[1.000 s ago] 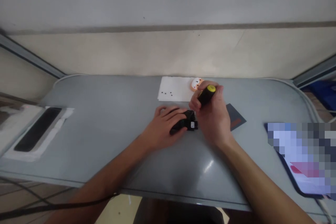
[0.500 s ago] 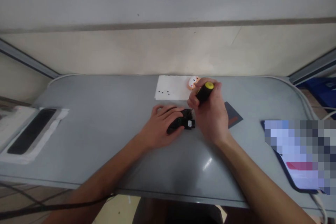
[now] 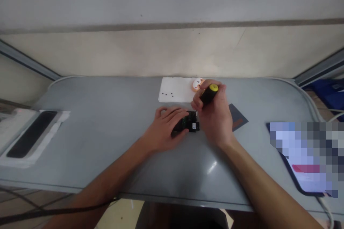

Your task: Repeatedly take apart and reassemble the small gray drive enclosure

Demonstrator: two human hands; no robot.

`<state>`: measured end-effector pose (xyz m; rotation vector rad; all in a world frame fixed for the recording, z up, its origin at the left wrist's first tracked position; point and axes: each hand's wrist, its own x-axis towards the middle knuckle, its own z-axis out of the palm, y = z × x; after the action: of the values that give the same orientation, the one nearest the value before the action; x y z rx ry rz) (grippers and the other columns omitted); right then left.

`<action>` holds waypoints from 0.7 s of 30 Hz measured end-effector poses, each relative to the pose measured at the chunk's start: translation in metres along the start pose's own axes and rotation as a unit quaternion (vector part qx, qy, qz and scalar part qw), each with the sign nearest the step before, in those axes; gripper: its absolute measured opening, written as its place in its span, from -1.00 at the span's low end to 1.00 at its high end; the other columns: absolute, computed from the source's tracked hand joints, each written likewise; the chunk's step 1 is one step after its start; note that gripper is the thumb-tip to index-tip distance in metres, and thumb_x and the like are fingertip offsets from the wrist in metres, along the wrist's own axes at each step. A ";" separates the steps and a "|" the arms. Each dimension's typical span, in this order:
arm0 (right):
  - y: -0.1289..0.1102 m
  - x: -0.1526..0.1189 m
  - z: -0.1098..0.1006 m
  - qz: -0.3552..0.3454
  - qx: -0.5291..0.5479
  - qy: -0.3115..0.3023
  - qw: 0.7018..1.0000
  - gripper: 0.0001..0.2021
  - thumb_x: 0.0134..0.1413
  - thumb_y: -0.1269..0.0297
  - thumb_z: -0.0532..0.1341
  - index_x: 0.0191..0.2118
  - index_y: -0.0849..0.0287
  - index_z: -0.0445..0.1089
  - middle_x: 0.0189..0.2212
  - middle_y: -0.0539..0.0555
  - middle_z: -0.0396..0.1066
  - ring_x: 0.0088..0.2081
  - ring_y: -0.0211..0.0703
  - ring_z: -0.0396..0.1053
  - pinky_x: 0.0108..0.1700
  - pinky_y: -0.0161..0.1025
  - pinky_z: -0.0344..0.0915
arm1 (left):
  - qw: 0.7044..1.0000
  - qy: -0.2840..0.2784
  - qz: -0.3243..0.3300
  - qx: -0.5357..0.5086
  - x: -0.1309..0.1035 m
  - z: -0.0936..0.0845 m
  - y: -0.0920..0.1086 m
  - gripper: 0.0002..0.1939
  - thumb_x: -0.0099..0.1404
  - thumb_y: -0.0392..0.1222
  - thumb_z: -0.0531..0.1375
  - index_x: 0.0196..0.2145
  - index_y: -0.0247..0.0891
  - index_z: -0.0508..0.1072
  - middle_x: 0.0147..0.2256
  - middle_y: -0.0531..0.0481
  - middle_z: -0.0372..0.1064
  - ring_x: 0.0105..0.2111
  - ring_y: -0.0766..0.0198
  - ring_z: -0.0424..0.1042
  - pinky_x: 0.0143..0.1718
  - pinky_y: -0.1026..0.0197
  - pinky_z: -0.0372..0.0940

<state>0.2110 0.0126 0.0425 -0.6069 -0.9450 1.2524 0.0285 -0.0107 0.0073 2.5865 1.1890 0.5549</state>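
Note:
My left hand (image 3: 167, 128) is closed over a small black electronic device (image 3: 192, 116), pressing it to the grey table with the fingers across its top and the thumb along its near side. A bit of green circuit board shows by the fingertips, and a small white label sits at the device's right end. In my right hand (image 3: 216, 123) is a screwdriver (image 3: 209, 94) with a black, yellow-ended handle, tilted with its shaft down toward the device's right end. The hand mostly hides the tip, so I cannot tell whether it touches a screw.
Behind the hands lies white paper (image 3: 176, 87) with several tiny dark screw-like pieces and a round orange-and-white animal-face item (image 3: 197, 83). A dark square sheet (image 3: 238, 116) is right of my wrist. A blurred-out phone or tablet (image 3: 301, 164) lies at right, a black-screened panel (image 3: 32, 134) at left.

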 end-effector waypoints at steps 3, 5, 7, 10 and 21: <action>0.000 0.000 0.001 0.006 -0.001 -0.001 1.000 -0.62 0.43 -0.20 0.07 -0.18 -0.02 0.38 -0.50 -0.05 0.13 -0.49 -0.22 0.13 -0.45 -0.25 0.20 | 1.000 0.004 0.003 0.003 0.000 0.001 0.000 -0.56 0.51 -0.05 0.18 0.27 -0.17 0.33 0.27 -0.18 0.44 0.32 -0.05 0.35 0.33 -0.13 0.02; -0.001 0.000 0.001 0.012 0.000 0.001 1.000 -0.58 0.41 -0.25 0.06 -0.19 -0.01 0.38 -0.50 -0.05 0.12 -0.50 -0.22 0.12 -0.44 -0.25 0.20 | 1.000 0.006 0.004 0.006 0.000 0.001 0.000 -0.57 0.52 -0.05 0.17 0.27 -0.16 0.34 0.27 -0.17 0.45 0.32 -0.04 0.35 0.33 -0.12 0.02; -0.002 0.001 0.000 0.013 0.002 0.006 1.000 -0.58 0.40 -0.26 0.06 -0.19 -0.02 0.37 -0.50 -0.05 0.11 -0.50 -0.22 0.10 -0.45 -0.25 0.18 | 1.000 0.007 0.004 0.007 0.000 0.002 0.000 -0.58 0.52 -0.06 0.18 0.26 -0.16 0.35 0.26 -0.16 0.46 0.32 -0.03 0.35 0.34 -0.12 0.02; -0.002 0.001 0.000 0.010 0.000 0.015 1.000 -0.60 0.41 -0.24 0.08 -0.18 -0.03 0.37 -0.49 -0.05 0.12 -0.49 -0.22 0.11 -0.46 -0.25 0.16 | 1.000 0.006 0.005 0.008 -0.001 0.002 0.001 -0.59 0.52 -0.05 0.18 0.25 -0.17 0.35 0.26 -0.15 0.47 0.32 -0.02 0.35 0.34 -0.13 0.01; -0.002 0.000 0.001 0.020 -0.017 0.014 1.000 -0.57 0.39 -0.28 0.07 -0.19 -0.01 0.33 -0.51 -0.07 0.10 -0.52 -0.24 0.11 -0.47 -0.26 0.17 | 1.000 0.007 0.003 0.003 0.001 0.001 0.000 -0.60 0.51 -0.07 0.19 0.23 -0.17 0.36 0.25 -0.13 0.48 0.31 -0.03 0.36 0.33 -0.13 0.01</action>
<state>0.2115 0.0123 0.0448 -0.6707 -0.9366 1.2619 0.0295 -0.0104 0.0065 2.5965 1.1894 0.5732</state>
